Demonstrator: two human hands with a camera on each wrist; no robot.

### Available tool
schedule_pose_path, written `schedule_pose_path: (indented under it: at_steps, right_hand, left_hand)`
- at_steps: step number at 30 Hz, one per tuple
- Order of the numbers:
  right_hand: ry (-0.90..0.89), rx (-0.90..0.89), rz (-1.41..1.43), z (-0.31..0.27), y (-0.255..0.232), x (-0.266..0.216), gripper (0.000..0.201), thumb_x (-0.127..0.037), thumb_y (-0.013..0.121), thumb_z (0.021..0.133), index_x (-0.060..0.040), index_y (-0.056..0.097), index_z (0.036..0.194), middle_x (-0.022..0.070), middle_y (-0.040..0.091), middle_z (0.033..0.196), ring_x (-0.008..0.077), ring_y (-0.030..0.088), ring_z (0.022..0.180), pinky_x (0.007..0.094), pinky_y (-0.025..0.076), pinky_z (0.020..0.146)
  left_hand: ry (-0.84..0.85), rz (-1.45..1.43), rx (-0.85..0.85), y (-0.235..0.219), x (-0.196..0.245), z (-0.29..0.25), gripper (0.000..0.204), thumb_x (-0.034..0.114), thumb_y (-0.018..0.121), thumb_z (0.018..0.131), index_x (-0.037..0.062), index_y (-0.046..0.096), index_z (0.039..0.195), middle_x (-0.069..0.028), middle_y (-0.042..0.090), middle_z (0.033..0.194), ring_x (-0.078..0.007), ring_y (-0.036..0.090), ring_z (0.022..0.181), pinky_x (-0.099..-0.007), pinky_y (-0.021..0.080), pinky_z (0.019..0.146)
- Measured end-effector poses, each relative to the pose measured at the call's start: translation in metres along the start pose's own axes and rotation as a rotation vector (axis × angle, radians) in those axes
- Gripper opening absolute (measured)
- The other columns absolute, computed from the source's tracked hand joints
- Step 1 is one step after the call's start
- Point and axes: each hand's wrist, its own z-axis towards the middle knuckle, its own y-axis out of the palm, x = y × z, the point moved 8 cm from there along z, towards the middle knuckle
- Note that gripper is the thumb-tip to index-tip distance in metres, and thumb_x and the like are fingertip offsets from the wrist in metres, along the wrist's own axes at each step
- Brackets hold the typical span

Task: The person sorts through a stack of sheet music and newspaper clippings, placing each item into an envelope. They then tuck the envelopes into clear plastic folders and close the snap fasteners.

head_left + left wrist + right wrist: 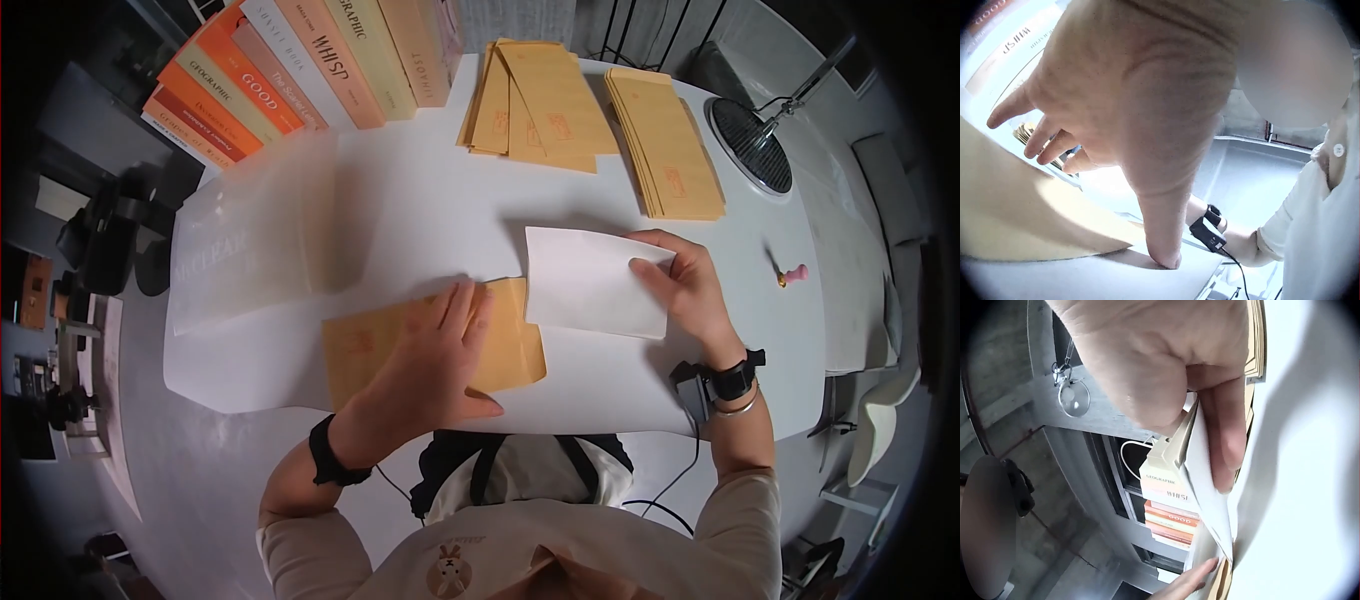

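Note:
A brown kraft envelope (362,350) lies near the table's front edge, its flap end (530,350) pointing right. My left hand (425,355) rests over it with fingers extended; in the left wrist view the thumb (1163,240) reaches down beside the envelope (1035,206). My right hand (697,295) pinches a folded white sheet of paper (590,280) by its right end, thumb on top and fingers beneath. The sheet's left end overlaps the envelope's opening edge in the head view. Seen edge-on from the right wrist, the paper (1200,465) shows more than one layer.
Two stacks of kraft envelopes (545,100) (670,150) lie at the back. A row of books (300,60) stands back left, with a translucent plastic folder (250,250) before it. A lamp base (750,145) and a pink-handled stamp (793,275) sit on the right.

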Motion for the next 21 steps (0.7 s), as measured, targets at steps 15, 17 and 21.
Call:
schedule_pose_path:
  at_steps: [15, 17, 21]
  right_hand:
    - [0.191, -0.171, 0.458, -0.001, 0.04, 0.026, 0.025, -0.003, 0.061, 0.088, 0.0017, 0.059, 0.113, 0.0036, 0.066, 0.097, 0.0076, 0.061, 0.082, 0.0221, 0.05, 0.077]
    - [0.17, -0.166, 0.377, -0.001, 0.039, 0.022, 0.025, -0.003, 0.061, 0.088, 0.0024, 0.059, 0.113, 0.0035, 0.065, 0.096, 0.0073, 0.061, 0.081, 0.0221, 0.05, 0.076]
    - [0.172, -0.154, 0.198, -0.006, 0.031, 0.007, 0.024, -0.002, 0.061, 0.088, 0.0041, 0.058, 0.112, 0.0034, 0.065, 0.093, 0.0068, 0.06, 0.081, 0.0217, 0.05, 0.074]
  left_hand:
    - [0.008, -0.019, 0.017, -0.002, -0.006, 0.002, 0.105, 0.038, 0.079, 0.062, -0.012, 0.027, 0.138, -0.0269, 0.041, 0.132, -0.0381, 0.038, 0.125, -0.0437, 0.028, 0.106]
    - [-0.026, -0.101, 0.026, -0.004, -0.009, 0.003, 0.102, 0.033, 0.079, 0.062, -0.0118, 0.027, 0.138, -0.0263, 0.043, 0.129, -0.0379, 0.041, 0.121, -0.0423, 0.03, 0.104]
    - [-0.058, -0.106, 0.091, -0.019, -0.01, 0.01, 0.099, 0.026, 0.079, 0.062, -0.0117, 0.028, 0.137, -0.0249, 0.047, 0.123, -0.0376, 0.044, 0.114, -0.0408, 0.033, 0.102]
